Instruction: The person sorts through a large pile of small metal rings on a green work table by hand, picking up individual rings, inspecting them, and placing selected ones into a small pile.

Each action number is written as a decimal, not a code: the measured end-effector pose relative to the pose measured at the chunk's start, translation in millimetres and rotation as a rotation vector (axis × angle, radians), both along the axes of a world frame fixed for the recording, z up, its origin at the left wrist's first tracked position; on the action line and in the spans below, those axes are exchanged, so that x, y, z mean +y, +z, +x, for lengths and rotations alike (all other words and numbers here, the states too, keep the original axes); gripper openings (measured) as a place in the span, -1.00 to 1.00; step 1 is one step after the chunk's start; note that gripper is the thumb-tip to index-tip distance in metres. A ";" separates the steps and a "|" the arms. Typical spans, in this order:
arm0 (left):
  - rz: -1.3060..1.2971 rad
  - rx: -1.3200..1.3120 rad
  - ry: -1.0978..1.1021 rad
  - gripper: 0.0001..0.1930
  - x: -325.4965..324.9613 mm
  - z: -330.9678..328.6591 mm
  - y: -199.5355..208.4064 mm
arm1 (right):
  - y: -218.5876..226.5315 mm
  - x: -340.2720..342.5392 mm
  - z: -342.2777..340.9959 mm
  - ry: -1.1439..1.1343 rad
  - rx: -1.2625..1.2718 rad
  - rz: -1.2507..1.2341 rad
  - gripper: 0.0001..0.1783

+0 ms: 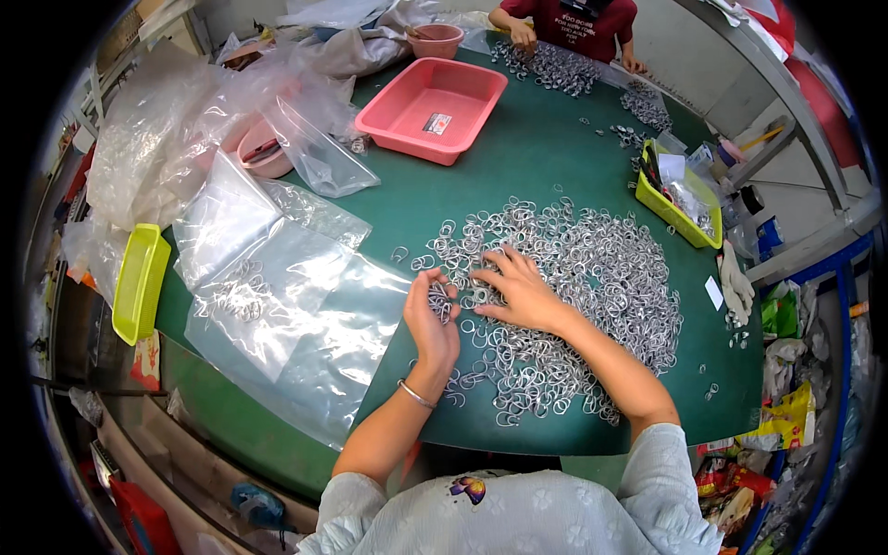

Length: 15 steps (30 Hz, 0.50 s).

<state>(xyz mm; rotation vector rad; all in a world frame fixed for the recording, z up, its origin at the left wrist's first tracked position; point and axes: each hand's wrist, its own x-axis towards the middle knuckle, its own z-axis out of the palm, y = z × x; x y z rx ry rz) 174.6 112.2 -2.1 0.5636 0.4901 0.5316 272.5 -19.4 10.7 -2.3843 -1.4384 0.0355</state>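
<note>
A broad heap of small silver metal rings (592, 305) covers the middle of the green tabletop (546, 166). My left hand (433, 324), with a bangle at its wrist, is cupped at the heap's left edge, its fingers curled round a small cluster of metal rings (440, 302). Just to its right, my right hand (520, 291) lies palm down on the heap with its fingers spread, the fingertips touching loose rings. What is under that palm is hidden. Left of my hands, clear plastic bags (305, 324) lie flat, and a few rings (239, 294) show at one of them.
A pink basin (388, 125) stands at the back. A yellow-green basket (671, 208) with odds and ends is at the right, near a white glove (735, 287). Another yellow-green tray (139, 282) is far left. Across the table, a person in a red shirt (583, 28) handles another ring heap (560, 69).
</note>
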 end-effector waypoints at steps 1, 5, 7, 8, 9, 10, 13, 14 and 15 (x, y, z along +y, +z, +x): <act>-0.015 0.003 0.015 -0.76 0.9 0.8 -1.5 | 6.2 -4.5 -3.7 0.018 0.057 -0.020 -0.46; -0.045 -0.008 0.048 -0.79 -0.2 2.4 -1.6 | 28.0 -27.1 -16.9 0.068 0.122 0.033 -0.70; -0.058 -0.001 0.052 -0.79 -0.6 1.8 -2.0 | 34.7 -36.2 -19.2 0.097 0.123 0.066 -0.76; -0.065 0.003 0.054 -0.80 -1.0 1.1 -1.9 | 32.4 -43.2 -16.8 0.075 0.169 0.113 -0.84; -0.068 -0.005 0.056 -0.80 -1.9 0.9 -1.2 | 34.7 -49.2 -12.4 0.097 0.217 0.146 -0.86; -0.072 -0.012 0.059 -0.80 -2.9 0.3 -0.2 | 39.2 -54.6 -9.8 0.119 0.316 0.120 -0.86; -0.073 -0.015 0.069 -0.81 -3.1 -2.1 2.1 | 54.6 -56.3 -0.5 0.035 0.604 0.038 -0.84; -0.071 -0.013 0.073 -0.81 -2.9 -3.1 2.0 | 57.1 -53.2 5.0 -0.018 0.698 0.008 -0.82; -0.078 -0.016 0.065 -0.81 -4.8 -1.6 2.5 | 58.0 -49.3 10.3 -0.047 0.602 0.034 -0.77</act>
